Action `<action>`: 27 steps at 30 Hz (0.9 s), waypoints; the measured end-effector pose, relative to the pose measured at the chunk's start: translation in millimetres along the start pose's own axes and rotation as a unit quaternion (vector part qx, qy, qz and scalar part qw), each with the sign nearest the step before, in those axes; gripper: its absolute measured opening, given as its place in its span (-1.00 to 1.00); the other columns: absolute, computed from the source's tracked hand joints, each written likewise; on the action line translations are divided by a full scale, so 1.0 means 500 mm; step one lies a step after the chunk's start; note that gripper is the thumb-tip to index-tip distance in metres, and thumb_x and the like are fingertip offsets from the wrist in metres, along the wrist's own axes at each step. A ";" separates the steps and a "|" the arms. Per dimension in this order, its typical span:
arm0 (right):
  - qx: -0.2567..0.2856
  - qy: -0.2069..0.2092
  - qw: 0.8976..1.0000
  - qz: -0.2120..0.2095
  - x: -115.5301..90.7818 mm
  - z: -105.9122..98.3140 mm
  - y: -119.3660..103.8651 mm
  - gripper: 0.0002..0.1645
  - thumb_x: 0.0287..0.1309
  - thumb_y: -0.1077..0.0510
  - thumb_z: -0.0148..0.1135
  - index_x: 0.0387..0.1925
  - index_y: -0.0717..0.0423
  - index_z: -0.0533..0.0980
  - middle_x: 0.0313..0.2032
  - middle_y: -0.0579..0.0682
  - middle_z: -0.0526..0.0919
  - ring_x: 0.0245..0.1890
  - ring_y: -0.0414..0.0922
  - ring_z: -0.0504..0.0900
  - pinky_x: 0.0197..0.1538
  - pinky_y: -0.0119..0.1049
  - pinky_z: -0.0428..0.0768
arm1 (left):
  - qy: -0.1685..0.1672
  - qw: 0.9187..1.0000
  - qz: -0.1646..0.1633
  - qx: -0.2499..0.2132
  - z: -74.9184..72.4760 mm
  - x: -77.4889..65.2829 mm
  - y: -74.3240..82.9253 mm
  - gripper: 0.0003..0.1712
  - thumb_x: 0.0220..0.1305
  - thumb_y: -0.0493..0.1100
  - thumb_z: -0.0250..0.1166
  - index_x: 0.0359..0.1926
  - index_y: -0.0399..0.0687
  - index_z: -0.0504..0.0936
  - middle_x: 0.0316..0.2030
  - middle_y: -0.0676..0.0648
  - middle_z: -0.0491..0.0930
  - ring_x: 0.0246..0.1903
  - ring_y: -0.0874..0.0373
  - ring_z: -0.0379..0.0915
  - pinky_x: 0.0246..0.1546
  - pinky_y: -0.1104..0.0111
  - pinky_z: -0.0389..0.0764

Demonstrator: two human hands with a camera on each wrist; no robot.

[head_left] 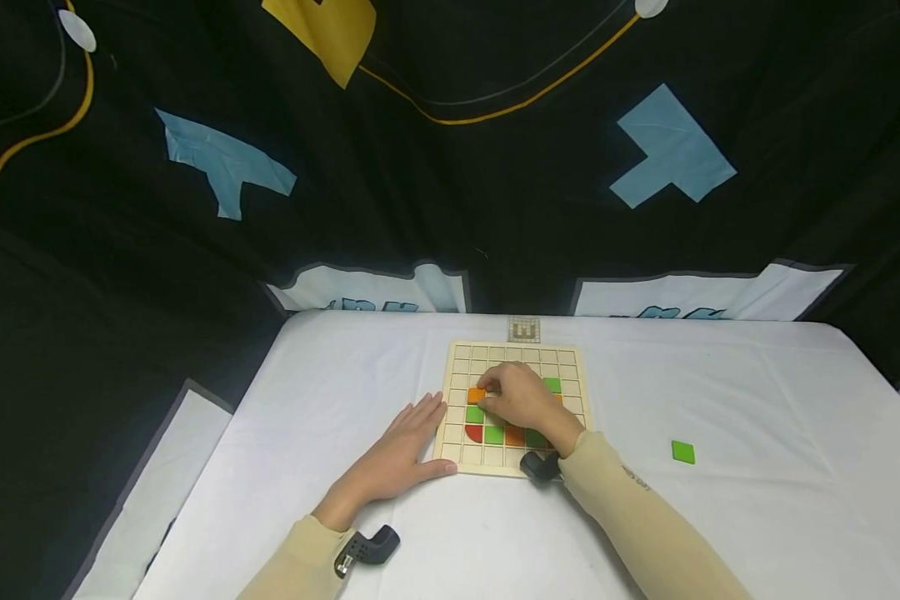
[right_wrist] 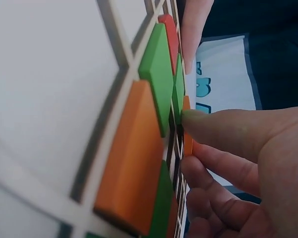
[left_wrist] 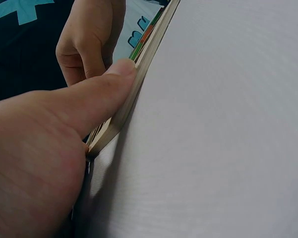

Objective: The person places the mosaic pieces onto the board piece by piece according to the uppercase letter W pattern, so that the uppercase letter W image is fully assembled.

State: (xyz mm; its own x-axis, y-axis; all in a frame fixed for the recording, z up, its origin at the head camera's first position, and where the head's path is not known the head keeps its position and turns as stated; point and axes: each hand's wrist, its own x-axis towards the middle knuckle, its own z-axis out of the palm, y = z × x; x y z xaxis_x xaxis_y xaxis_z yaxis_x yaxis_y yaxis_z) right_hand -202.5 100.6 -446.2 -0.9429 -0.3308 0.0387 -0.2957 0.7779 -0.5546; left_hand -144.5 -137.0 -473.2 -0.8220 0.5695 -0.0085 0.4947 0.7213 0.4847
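Note:
A pale wooden grid board (head_left: 462, 367) lies on the white table with several colored tiles in its squares. My right hand (head_left: 523, 398) reaches over it and pinches an orange tile (head_left: 476, 396) between thumb and fingertips, at a square on the left side; in the right wrist view the orange tile (right_wrist: 188, 141) stands by the thumb. Below it are a green tile (head_left: 475, 414) and a red rounded piece (head_left: 473, 433). My left hand (head_left: 393, 458) rests along the board's left edge, fingers straight, its thumb (left_wrist: 101, 94) on the near corner. The right forearm hides part of the board.
A loose green tile (head_left: 683, 452) lies on the table to the right of the board. Behind the board sits a small patterned square (head_left: 524, 330). A dark curtain (head_left: 450, 217) with blue and yellow shapes hangs beyond the white tablecloth (head_left: 750, 392).

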 end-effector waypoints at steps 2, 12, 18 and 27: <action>-0.001 -0.002 1.000 0.001 0.001 0.000 0.000 -0.73 0.11 0.15 0.45 -0.12 0.09 0.73 -0.14 -0.03 0.73 -0.08 -0.07 0.60 0.12 -0.13 0.58 | 0.001 1.000 0.000 0.002 0.000 0.000 0.000 0.12 0.30 0.37 0.22 0.57 -0.24 0.02 0.58 -0.14 -0.11 0.57 0.03 -0.29 0.55 0.13 -0.20; -0.001 -0.003 1.000 0.002 0.000 -0.001 0.002 -0.74 0.11 0.14 0.45 -0.14 0.10 0.73 -0.14 -0.03 0.73 -0.04 -0.04 0.58 0.15 -0.11 0.56 | -0.001 1.000 0.001 -0.001 0.001 0.002 0.000 0.12 0.31 0.38 0.21 0.57 -0.23 0.01 0.58 -0.15 -0.11 0.57 0.04 -0.30 0.55 0.13 -0.21; -0.002 0.002 1.000 -0.002 0.001 -0.001 0.003 -0.78 0.12 0.16 0.44 -0.16 0.10 0.73 -0.19 -0.04 0.73 -0.09 -0.07 0.59 0.12 -0.13 0.58 | -0.002 1.000 0.000 -0.001 0.001 0.003 -0.001 0.13 0.31 0.38 0.21 0.57 -0.22 0.01 0.58 -0.14 -0.12 0.57 0.06 -0.31 0.55 0.14 -0.22; 0.001 0.006 1.000 -0.009 -0.004 -0.004 0.004 -0.81 0.13 0.18 0.44 -0.18 0.10 0.73 -0.21 -0.05 0.73 -0.11 -0.08 0.59 0.09 -0.14 0.59 | -0.002 1.000 0.000 -0.005 0.001 0.001 -0.002 0.13 0.30 0.39 0.21 0.57 -0.23 0.00 0.58 -0.14 -0.13 0.57 0.04 -0.31 0.55 0.13 -0.23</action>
State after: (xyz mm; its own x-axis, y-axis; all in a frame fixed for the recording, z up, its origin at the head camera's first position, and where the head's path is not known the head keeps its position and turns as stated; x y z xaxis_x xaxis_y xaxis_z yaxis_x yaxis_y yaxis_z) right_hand -201.7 103.9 -445.5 -0.9394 -0.3376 0.0589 -0.3120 0.7714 -0.5546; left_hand -145.5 -137.3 -474.3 -0.8207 0.5712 -0.0121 0.4922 0.7176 0.4927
